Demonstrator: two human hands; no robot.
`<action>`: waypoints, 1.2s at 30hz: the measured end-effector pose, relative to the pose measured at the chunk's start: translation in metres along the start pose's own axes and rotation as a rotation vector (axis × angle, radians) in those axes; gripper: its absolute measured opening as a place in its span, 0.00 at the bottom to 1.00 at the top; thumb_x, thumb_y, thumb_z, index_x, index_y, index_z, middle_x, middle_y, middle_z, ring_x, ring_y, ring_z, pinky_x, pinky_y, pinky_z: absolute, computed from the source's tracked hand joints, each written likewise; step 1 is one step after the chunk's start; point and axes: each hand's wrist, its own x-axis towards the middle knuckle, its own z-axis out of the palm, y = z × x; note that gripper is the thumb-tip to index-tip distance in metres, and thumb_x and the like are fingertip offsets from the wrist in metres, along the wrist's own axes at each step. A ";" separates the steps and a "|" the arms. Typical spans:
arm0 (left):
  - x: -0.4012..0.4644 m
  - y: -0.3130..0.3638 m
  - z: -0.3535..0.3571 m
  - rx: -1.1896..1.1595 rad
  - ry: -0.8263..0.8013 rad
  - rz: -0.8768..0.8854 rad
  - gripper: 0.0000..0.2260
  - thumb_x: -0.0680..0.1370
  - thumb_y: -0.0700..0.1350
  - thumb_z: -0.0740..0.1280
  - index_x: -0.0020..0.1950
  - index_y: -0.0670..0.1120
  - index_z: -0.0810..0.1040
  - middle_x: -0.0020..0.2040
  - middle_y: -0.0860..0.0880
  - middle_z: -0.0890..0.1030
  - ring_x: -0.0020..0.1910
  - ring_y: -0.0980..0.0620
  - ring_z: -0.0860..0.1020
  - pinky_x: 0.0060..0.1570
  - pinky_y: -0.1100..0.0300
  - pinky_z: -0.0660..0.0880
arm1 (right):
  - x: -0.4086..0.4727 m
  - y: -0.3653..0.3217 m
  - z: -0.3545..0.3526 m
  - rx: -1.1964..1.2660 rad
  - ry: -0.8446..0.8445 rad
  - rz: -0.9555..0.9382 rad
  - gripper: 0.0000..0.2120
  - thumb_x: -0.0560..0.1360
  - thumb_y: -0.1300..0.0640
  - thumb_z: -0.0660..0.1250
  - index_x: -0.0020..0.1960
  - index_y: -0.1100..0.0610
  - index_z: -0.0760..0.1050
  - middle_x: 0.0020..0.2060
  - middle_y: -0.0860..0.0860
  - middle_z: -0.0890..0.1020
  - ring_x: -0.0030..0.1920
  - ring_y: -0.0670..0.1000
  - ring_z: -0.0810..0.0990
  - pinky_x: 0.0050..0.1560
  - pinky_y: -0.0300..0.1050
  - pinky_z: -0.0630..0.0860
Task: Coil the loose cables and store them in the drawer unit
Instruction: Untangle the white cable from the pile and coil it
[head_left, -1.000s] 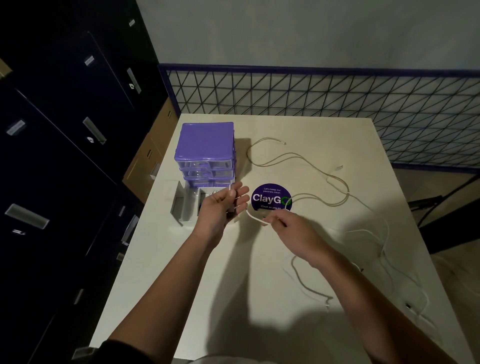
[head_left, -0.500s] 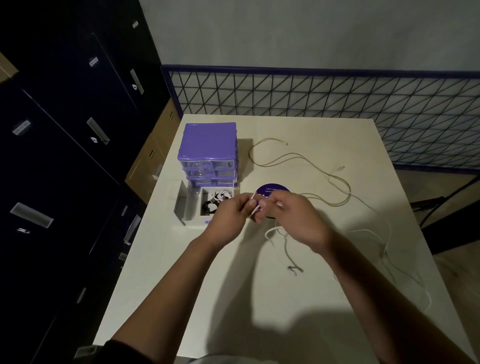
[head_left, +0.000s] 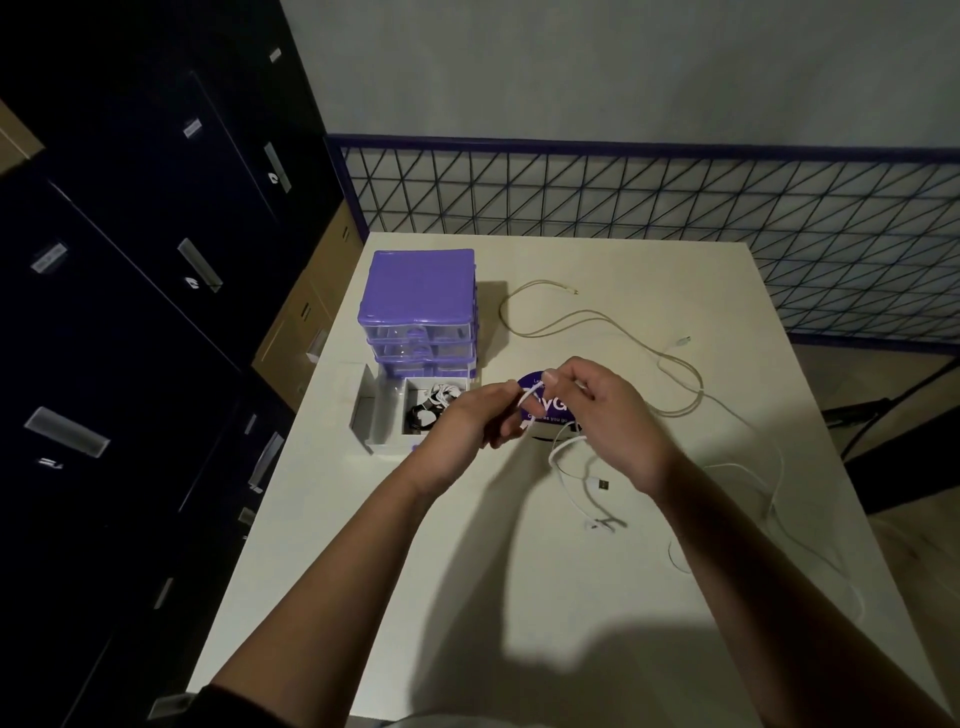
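Both hands meet above the white table (head_left: 457, 597), right of the purple drawer unit (head_left: 420, 306). The left hand (head_left: 467, 423) and right hand (head_left: 608, 415) each pinch the white cable (head_left: 563, 457), whose tail droops beneath; bare tabletop lies nearer the person

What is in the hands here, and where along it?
A thin white cable: both the left hand and right hand pinch a short loop of it; its plug end dangles below.
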 end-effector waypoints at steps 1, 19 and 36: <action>0.000 -0.001 0.000 -0.044 -0.001 -0.013 0.20 0.82 0.47 0.55 0.35 0.54 0.81 0.32 0.48 0.66 0.29 0.58 0.68 0.48 0.54 0.63 | 0.000 0.002 0.002 0.008 0.010 -0.015 0.13 0.80 0.49 0.61 0.41 0.55 0.74 0.39 0.52 0.81 0.39 0.50 0.76 0.43 0.44 0.70; 0.005 0.002 0.005 -0.049 0.035 -0.029 0.14 0.84 0.45 0.53 0.44 0.45 0.75 0.32 0.47 0.73 0.33 0.53 0.67 0.32 0.67 0.63 | 0.007 0.000 0.002 -0.101 0.065 -0.087 0.14 0.79 0.44 0.59 0.41 0.51 0.72 0.40 0.50 0.80 0.41 0.53 0.78 0.47 0.53 0.75; 0.015 -0.006 -0.001 -0.589 0.230 -0.042 0.16 0.84 0.47 0.55 0.66 0.41 0.75 0.36 0.52 0.74 0.30 0.58 0.68 0.40 0.65 0.65 | -0.009 0.038 0.039 -0.243 -0.050 -0.027 0.14 0.82 0.53 0.55 0.62 0.47 0.75 0.56 0.51 0.80 0.56 0.54 0.78 0.59 0.52 0.74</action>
